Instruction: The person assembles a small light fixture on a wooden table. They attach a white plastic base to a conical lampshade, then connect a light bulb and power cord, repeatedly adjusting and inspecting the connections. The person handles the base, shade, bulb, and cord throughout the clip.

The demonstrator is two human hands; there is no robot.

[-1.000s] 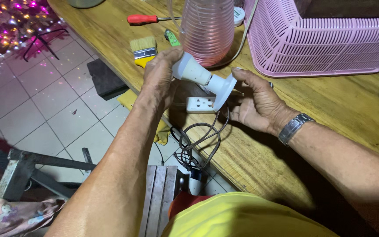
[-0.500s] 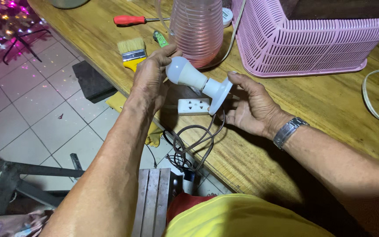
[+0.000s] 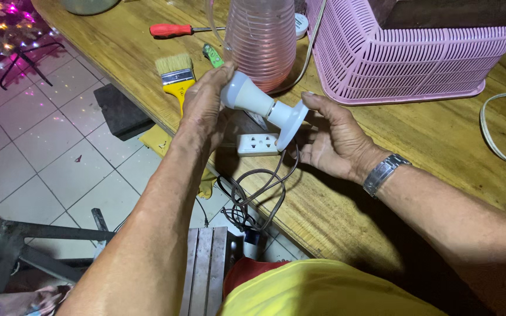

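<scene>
Left grip: the left hand [image 3: 203, 108] is wrapping its fingers around the rounded end of the white light bulb [image 3: 242, 95], closed on it from the side facing the floor.
Right grip: the right hand [image 3: 336, 140] is pinching the white round lamp holder [image 3: 291, 122] by its rim, thumb over the top edge, fingers curled behind; closed on it.
Where the bulb is sitting: it is being held in the air just above the wooden surface [image 3: 428, 129], screwed neck pointing into the lamp holder, tilted down toward the right hand.
How it is likely handling: light and rigid, judging by its size and plastic look; the dome is looking smooth, so probably slippery under a loose hold, and it may crack if squeezed or dropped.
Where to take hold: the widest part of the dome is giving the best purchase for turning; the holder is best steadied by its flat rim, clear of the wiring.
Cord: a dark cable [image 3: 259, 193] is hanging from the holder and looping over the surface edge.
Just beneath: a white socket block [image 3: 257, 144] is lying on the surface under the holder.
Further out: a pink ribbed jug [image 3: 260, 41], a pink slatted basket [image 3: 405, 58], a yellow-handled paintbrush [image 3: 175, 76] and a red-handled screwdriver [image 3: 171, 29] are lying beyond.
</scene>
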